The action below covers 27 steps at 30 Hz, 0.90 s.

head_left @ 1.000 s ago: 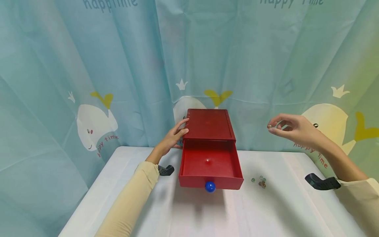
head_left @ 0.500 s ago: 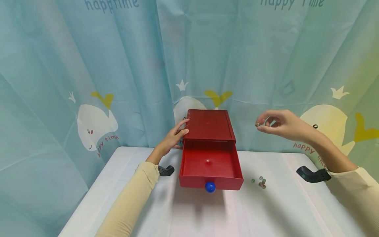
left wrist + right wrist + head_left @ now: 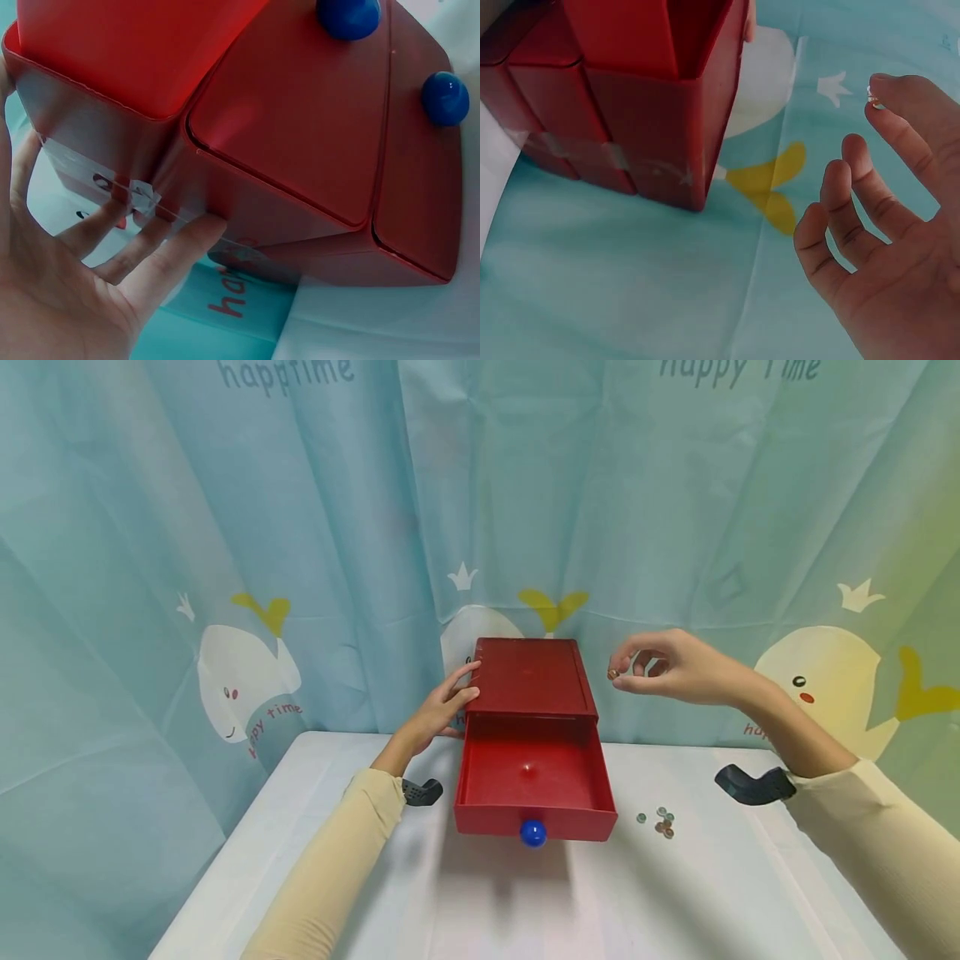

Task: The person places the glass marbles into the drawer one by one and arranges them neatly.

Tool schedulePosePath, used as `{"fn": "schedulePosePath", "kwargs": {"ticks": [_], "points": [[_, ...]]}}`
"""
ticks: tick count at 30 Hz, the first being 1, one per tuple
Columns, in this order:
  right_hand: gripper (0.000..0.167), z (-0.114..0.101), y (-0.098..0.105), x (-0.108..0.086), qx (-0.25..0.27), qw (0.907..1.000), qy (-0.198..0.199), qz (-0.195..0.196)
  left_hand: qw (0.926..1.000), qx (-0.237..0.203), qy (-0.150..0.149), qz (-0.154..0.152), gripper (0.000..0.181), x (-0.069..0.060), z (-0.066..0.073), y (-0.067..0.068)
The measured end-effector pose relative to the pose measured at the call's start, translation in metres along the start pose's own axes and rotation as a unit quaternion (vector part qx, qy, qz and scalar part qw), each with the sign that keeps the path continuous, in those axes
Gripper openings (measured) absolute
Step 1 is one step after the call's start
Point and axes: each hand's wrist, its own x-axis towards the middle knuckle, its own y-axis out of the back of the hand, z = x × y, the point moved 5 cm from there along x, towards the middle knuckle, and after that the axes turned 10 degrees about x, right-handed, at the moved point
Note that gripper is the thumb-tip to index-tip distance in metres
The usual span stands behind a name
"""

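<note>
A red drawer unit [image 3: 528, 677] stands on the table, its top drawer [image 3: 536, 777] pulled out, with a blue knob [image 3: 533, 833] in front. Nothing lies in the drawer's visible part. Against the unit's left side rests my left hand [image 3: 431, 714], fingers spread and fairly straight along the wall in the left wrist view. Right of the unit, in the air, my right hand [image 3: 675, 668] pinches a small brown bead [image 3: 613, 675] between thumb and index finger. The other fingers curve loosely in the right wrist view. Several similar green and brown beads [image 3: 664, 823] lie on the table right of the drawer.
Two shut drawers with blue knobs [image 3: 445, 99] sit below the pulled-out one. A pale blue curtain [image 3: 337, 527] with whale prints hangs behind the white table [image 3: 360, 893]. A dark wrist device [image 3: 753, 785] sits at my right sleeve.
My right hand has moved left, toward the drawer unit, with the bead still pinched. My left hand and the pulled-out drawer have stayed in place.
</note>
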Motion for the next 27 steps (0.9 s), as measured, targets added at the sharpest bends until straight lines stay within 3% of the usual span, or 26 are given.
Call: {"fn": "schedulePosePath", "kwargs": {"ticks": [27], "points": [[0.010, -0.045, -0.050, 0.079, 0.024, 0.9926, 0.071, -0.096, 1.0000, -0.003, -0.003, 0.001, 0.061, -0.002, 0.001, 0.000]]}}
